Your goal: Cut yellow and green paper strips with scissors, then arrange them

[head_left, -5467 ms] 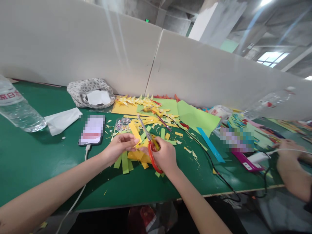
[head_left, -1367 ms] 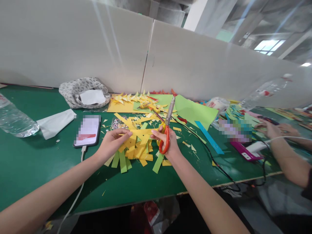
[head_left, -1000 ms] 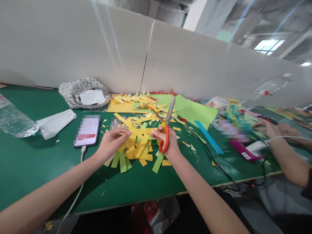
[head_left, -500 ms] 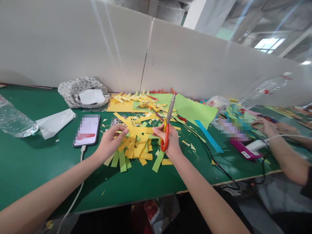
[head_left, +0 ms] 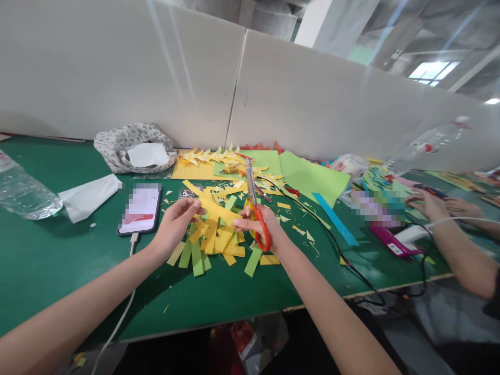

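Note:
A yellow paper strip (head_left: 219, 210) stretches between my two hands above a heap of cut strips. My left hand (head_left: 176, 225) pinches its left end between thumb and fingers. My right hand (head_left: 267, 225) has its thumb on the strip's right end and also holds a pair of scissors (head_left: 250, 182) with red-orange handles. The blades point up and away from me and look closed. Below lies the pile of yellow and green paper strips (head_left: 219, 245), partly hidden by the held strip. Behind it, a yellow glue gun (head_left: 233, 168) rests near fringed yellow paper pieces (head_left: 209, 156).
On the left are a phone (head_left: 139, 208) on a white cable, a plastic bottle (head_left: 29, 190) and a patterned cloth bag (head_left: 133, 148). Green sheets (head_left: 316, 177), a blue strip (head_left: 335, 219) and a black cord lie right. A co-worker's hands (head_left: 432, 205) are at the far right.
The strip has tilted, its right end now lower. My right hand has shifted slightly left and down, and the scissors' blades have swung to the left.

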Tool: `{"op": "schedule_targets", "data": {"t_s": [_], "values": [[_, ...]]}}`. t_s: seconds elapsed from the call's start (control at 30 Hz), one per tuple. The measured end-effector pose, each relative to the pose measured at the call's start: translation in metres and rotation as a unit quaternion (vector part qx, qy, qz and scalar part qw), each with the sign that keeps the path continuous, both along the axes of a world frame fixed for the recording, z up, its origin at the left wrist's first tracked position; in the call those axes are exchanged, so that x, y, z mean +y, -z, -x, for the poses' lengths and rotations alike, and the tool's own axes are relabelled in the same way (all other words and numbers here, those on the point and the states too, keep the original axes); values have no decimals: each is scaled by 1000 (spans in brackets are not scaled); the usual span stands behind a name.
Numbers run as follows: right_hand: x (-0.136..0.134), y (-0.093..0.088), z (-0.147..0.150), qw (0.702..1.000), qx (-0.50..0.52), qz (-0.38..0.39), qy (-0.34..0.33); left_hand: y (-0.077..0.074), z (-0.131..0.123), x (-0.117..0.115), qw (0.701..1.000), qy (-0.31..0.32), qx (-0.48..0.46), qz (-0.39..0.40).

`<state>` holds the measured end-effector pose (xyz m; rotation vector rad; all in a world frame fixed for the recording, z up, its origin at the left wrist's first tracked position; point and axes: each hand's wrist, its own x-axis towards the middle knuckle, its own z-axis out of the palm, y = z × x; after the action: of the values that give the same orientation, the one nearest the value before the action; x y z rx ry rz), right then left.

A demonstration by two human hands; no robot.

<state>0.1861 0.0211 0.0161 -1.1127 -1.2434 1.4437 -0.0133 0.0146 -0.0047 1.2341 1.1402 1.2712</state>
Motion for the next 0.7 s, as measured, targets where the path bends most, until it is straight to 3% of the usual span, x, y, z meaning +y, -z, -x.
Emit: {"op": "schedule_targets", "data": {"t_s": [0.17, 0.33, 0.5, 0.7], "values": [[-1, 4, 3, 999, -37, 17, -35, -3, -5, -6, 991, 109, 70, 17], [-3, 8, 2, 994, -51, -25, -92, -6, -6, -6, 993, 103, 42, 31], [-7, 3, 7, 995, -79, -59, -35, -4, -7, -5, 993, 94, -19, 75], [-12, 11, 17, 991, -83, -97, 27, 1, -11, -10, 983, 137, -61, 102]]}}
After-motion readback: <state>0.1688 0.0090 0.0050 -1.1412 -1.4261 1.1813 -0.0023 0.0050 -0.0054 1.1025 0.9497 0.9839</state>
